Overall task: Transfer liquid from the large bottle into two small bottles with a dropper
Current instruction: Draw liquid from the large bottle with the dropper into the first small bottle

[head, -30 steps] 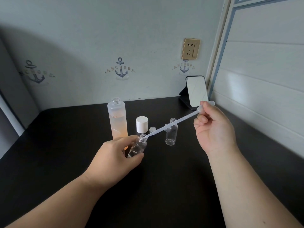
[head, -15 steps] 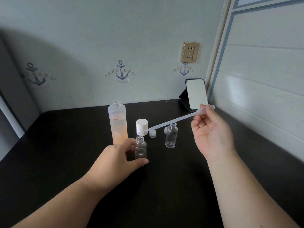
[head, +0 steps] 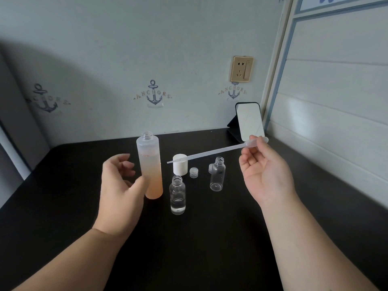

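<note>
The large frosted bottle (head: 150, 166), uncapped and orange-tinted toward its base, stands upright on the black table (head: 63, 185). My left hand (head: 120, 192) hovers just left of it, fingers loosely spread, thumb close to the bottle's side. A small clear bottle (head: 177, 195) with a little liquid at its bottom stands free in front. A second small clear bottle (head: 217, 174) stands to the right. My right hand (head: 266, 175) pinches the bulb of a long plastic dropper (head: 212, 152), which points left above the caps.
A white cap (head: 180, 164) and two small clear caps (head: 193, 172) lie behind the small bottles. A small mirror (head: 249, 120) leans at the back right corner. A panelled wall (head: 336, 122) runs along the table's right edge.
My left hand set the small bottle upright on the table, let go of it and moved left to the large bottle. The dropper's tip came out of the small bottle and rose.
</note>
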